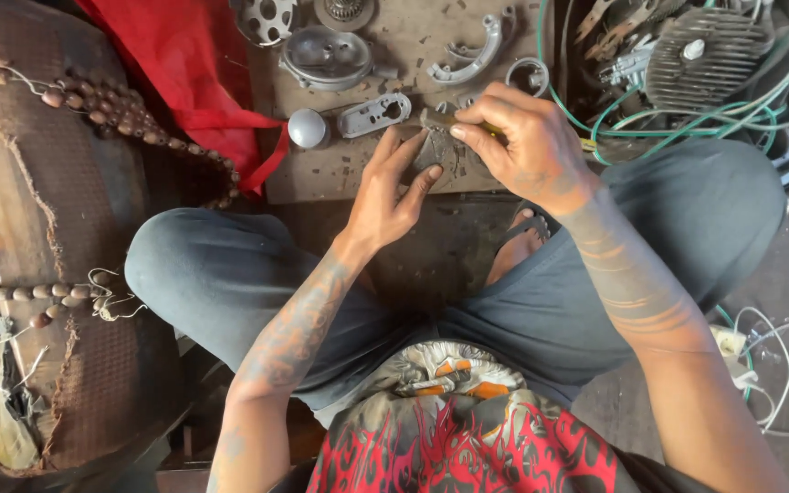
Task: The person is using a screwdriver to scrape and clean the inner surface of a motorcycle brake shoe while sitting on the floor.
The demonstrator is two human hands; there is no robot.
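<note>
Head view shows a seated person with both hands over a low wooden bench (340, 173). The left hand (393, 187) lies flat with spread fingers on a small grey flat piece (437, 153) at the bench's near edge, while the right hand (513, 137) is closed around a thin yellow-handled tool (445, 119) whose tip touches that piece. Just beside them lie a round silver knob (307, 128) and a grey metal plate (373, 114); a red cloth (184, 64) hangs to the left.
</note>
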